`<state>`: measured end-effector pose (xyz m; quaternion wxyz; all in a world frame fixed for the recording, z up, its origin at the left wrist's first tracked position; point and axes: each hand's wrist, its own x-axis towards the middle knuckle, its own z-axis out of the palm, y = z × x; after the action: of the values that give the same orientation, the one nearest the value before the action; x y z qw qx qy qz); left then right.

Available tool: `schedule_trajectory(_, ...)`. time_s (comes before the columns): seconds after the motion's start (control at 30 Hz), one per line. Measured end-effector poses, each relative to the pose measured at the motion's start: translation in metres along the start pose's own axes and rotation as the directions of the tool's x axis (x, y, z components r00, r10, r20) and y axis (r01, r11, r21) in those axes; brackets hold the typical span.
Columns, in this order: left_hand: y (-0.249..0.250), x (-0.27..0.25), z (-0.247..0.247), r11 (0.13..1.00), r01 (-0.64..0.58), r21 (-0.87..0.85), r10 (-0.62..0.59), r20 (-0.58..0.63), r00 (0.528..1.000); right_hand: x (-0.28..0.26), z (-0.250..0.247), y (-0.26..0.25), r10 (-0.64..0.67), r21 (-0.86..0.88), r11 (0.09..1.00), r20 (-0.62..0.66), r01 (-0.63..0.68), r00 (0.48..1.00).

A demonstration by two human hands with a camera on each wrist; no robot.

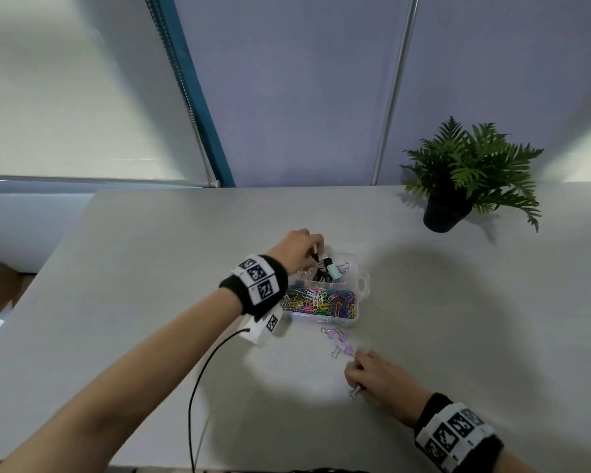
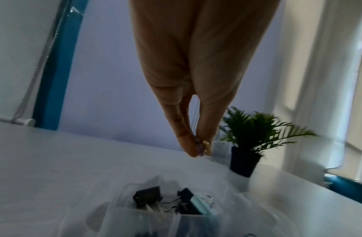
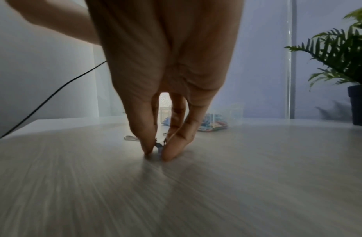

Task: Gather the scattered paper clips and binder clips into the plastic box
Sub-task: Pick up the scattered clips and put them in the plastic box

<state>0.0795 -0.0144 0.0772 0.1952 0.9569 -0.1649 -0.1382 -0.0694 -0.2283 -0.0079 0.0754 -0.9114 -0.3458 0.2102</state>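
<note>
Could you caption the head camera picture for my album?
Left hand drops a clip into the plastic box; right hand pinches another.

My head view looks down and forward over the table, the potted fern far right. The left wrist view hangs just above the plastic box, facing that fern. The right wrist view sits low near the tabletop (almost skimming it), fern at its right edge.

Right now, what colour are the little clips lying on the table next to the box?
The binder clips are light purple with silver handles. The head view shows them best.
</note>
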Motion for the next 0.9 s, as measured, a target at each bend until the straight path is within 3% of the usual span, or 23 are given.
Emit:
schedule_trajectory(0.1, -0.012, 0.021, 0.005, 0.998, 0.054, 0.029, -0.056, 0.072, 0.996, -0.001, 0.002, -0.003, 0.039, -0.099, 0.994, 0.017, -0.037, 0.999)
schedule_trajectory(0.2, -0.018, 0.018, 0.013, 0.998, 0.045, 0.048, -0.049, 0.098, 0.994, -0.002, 0.003, -0.003, 0.012, -0.141, 0.99, -0.053, -0.019, 0.999)
schedule_trajectory(0.27, -0.012, 0.003, 0.016, 0.999, -0.035, 0.031, 0.034, 0.032, 0.999, -0.002, 0.004, -0.001, 0.013, -0.091, 0.996, -0.099, -0.022, 0.995)
schedule_trajectory(0.33, -0.001, -0.02, 0.023, 0.988, -0.153, 0.004, 0.153, 0.022, 0.988, -0.005, 0.003, 0.007, -0.04, 0.002, 0.999, -0.041, 0.04, 0.998)
schedule_trajectory(0.43, 0.011, -0.057, 0.05, 0.956, -0.29, 0.031, 0.285, 0.121, 0.951, -0.003, 0.003, 0.014, 0.025, 0.188, 0.982, 0.008, -0.026, 1.0)
schedule_trajectory(0.5, 0.016, -0.075, 0.077, 0.937, -0.33, 0.117, 0.31, 0.161, 0.937, -0.001, 0.004, 0.015, 0.008, 0.193, 0.981, 0.017, -0.011, 1.0)
schedule_trajectory(0.63, 0.025, -0.089, 0.119, 0.938, -0.227, 0.261, 0.194, 0.147, 0.97, 0.004, 0.007, 0.012, 0.017, 0.098, 0.995, 0.042, -0.021, 0.999)
schedule_trajectory(0.73, 0.03, -0.088, 0.129, 0.957, -0.134, 0.256, 0.117, 0.082, 0.99, 0.001, 0.014, 0.011, -0.009, 0.09, 0.996, -0.112, 0.02, 0.994)
schedule_trajectory(0.77, 0.031, -0.087, 0.131, 0.966, -0.1, 0.238, 0.083, 0.081, 0.993, 0.0, 0.016, 0.013, -0.011, 0.114, 0.993, -0.135, 0.026, 0.991)
schedule_trajectory(0.9, 0.036, -0.086, 0.132, 0.987, 0.012, 0.162, -0.026, 0.081, 0.996, -0.001, 0.005, 0.02, 0.014, 0.37, 0.929, 0.016, -0.019, 1.0)
